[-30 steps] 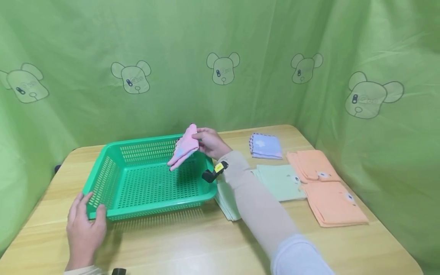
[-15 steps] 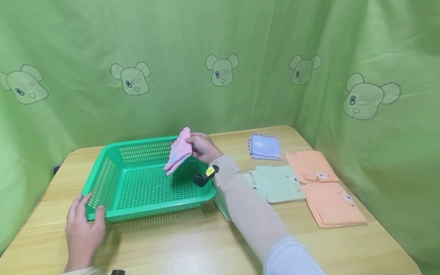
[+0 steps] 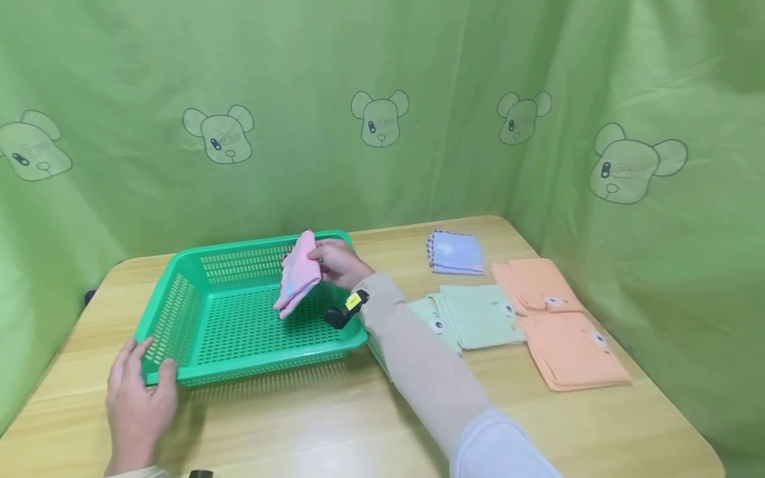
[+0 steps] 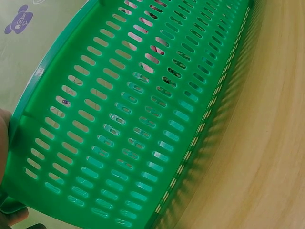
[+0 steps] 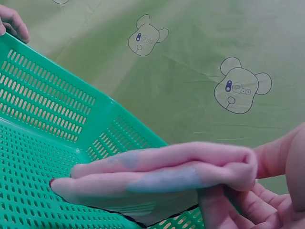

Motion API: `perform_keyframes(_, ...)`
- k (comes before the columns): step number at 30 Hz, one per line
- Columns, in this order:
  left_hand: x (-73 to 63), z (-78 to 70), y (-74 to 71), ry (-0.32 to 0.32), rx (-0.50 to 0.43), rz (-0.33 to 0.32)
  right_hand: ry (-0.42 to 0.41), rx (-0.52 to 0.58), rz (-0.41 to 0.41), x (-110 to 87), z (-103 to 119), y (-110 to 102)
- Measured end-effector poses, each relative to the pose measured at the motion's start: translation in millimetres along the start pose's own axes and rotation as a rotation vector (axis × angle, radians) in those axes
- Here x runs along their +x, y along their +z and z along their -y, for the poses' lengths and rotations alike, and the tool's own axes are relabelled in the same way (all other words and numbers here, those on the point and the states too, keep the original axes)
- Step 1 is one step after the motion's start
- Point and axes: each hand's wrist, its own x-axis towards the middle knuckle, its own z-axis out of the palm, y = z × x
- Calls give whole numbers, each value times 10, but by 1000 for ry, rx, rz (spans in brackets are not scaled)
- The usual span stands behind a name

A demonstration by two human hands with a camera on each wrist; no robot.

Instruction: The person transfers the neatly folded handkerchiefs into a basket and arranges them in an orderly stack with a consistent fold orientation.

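My right hand [image 3: 339, 262] pinches a folded pink towel [image 3: 300, 273] over the right half of a green plastic basket [image 3: 265, 369]. Its thumb and fingers clasp one end of the towel [image 5: 157, 179], seen close in the right wrist view, and the other end hangs slanting down toward the basket's perforated floor. At the basket's near left corner my left hand [image 3: 140, 405] grips the rim, the thumb on the near side and the fingers over the left side. Only slivers of that hand show in the left wrist view, beside the basket wall [image 4: 95, 90].
Right of the basket lie folded green towels [image 3: 481, 317], one partly hidden by my right sleeve [image 3: 412, 365]. Two folded orange towels [image 3: 576, 352] are near the table's right edge. A folded blue towel [image 3: 457, 253] lies farther back. Green curtains [image 3: 299, 179] surround the wooden table [image 3: 287, 425].
My right hand has moved left and slightly down with the pink towel, farther over the basket. The left hand stays at the basket's corner.
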Motion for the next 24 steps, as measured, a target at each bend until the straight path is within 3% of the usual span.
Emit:
perform_keyframes(8, 2, 7, 3, -6, 0, -1, 14, -33, 4, 21, -44, 25)
perform_keyframes(15, -3, -28, -15, -15, 1, 11, 32, -176, 24, -2, -87, 45)
perform_keyframes(24, -7, -14, -8, -18, 0, 14, 58, -247, 79, -21, -95, 47)
